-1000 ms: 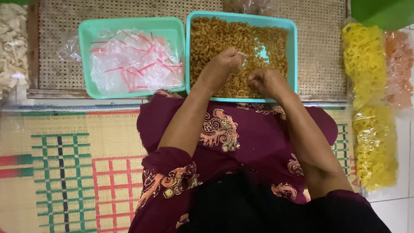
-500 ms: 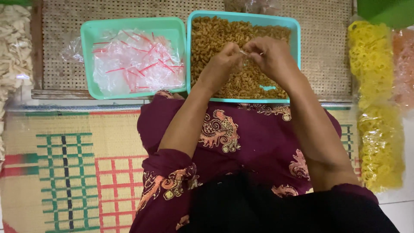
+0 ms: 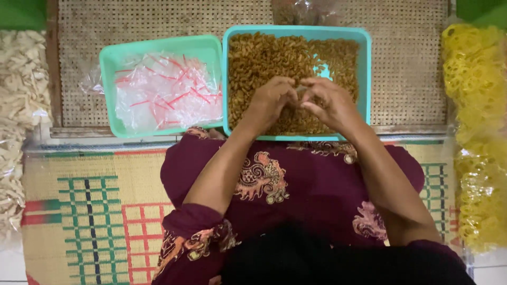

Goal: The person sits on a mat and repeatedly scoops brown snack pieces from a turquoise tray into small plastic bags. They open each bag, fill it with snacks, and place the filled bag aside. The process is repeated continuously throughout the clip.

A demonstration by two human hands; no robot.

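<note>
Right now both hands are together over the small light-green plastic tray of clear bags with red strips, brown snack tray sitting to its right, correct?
Not quite. In the head view the left hand and right hand meet over the larger teal plastic tray of brown snacks, not the small light-green plastic tray of clear bags with red strips. The brown snack tray does sit to its right.

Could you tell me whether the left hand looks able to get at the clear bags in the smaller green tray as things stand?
Probably yes. The left hand is over the snack tray, right beside the smaller tray, and nothing covers the clear bags.
</note>
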